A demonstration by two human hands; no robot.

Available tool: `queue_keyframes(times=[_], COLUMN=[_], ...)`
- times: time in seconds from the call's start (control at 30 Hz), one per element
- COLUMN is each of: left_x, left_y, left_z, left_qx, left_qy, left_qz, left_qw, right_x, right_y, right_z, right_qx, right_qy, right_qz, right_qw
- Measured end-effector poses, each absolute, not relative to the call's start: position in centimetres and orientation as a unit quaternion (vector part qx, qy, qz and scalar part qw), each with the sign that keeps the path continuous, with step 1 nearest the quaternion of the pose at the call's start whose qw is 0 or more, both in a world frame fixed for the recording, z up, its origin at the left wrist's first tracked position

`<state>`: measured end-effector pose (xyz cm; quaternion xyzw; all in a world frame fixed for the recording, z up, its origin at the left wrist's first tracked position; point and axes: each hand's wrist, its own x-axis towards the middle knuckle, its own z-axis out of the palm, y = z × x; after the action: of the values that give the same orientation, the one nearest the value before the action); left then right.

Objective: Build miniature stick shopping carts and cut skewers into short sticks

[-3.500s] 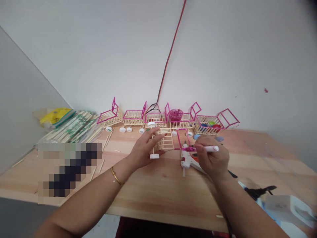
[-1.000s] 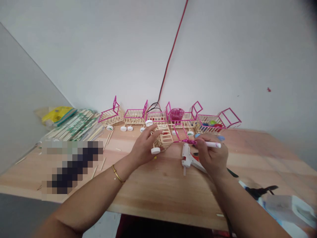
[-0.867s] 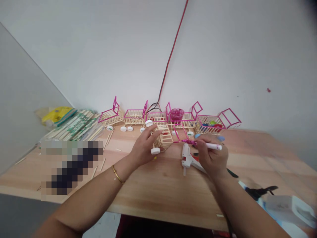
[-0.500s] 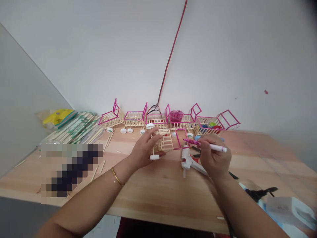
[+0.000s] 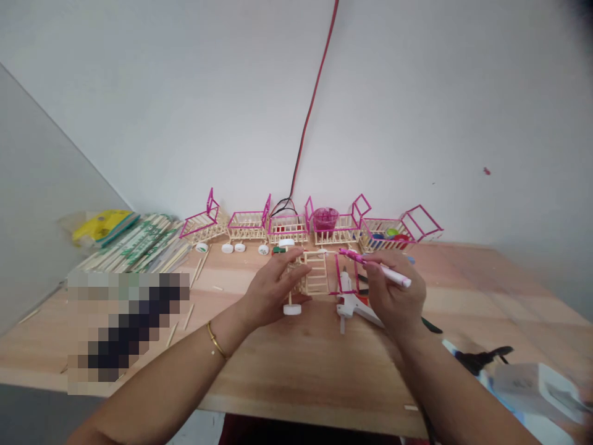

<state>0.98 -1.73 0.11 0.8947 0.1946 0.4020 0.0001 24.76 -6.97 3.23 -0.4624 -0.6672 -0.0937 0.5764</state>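
At twelve o'clock, the left hand (image 5: 265, 293) is holding the stick cart (image 5: 315, 272), fingers partly spread; the right hand (image 5: 399, 285) is pinching a marker (image 5: 393, 275) closed-fingered, its tip at the pink frame's (image 5: 338, 274) eleven-o'clock corner. Colouring appears under way; the next stroke is probably requiring steady support.

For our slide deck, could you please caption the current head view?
Left hand steadies a wheeled stick cart while the right colours its handle pink.
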Motion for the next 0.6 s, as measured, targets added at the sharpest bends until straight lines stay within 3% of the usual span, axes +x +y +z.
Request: queue_keyframes(times=[0.17, 0.3, 0.47, 0.6], left_x=[1.03, 1.00, 0.93, 1.32], left_y=[-1.67, -1.40, -1.08, -1.05], left_z=[-0.01, 0.11, 0.03, -0.16], left_qx=[0.887, 0.849, 0.715, 0.547], left_qy=[0.194, 0.228, 0.306, 0.268], left_qz=[0.418, 0.464, 0.494, 0.461], left_qw=[0.018, 0.112, 0.389, 0.645], right_x=[24.98, 25.17, 24.87, 24.90], right_y=[-6.93, -6.91, -6.89, -7.01], right_z=[3.06, 3.13, 3.86, 3.85], right_qx=[-0.451, -0.462, -0.442, -0.463], right_qy=[-0.670, -0.621, -0.574, -0.564], right_qz=[-0.080, -0.081, -0.096, -0.077], right_qw=[0.585, 0.628, 0.683, 0.679])
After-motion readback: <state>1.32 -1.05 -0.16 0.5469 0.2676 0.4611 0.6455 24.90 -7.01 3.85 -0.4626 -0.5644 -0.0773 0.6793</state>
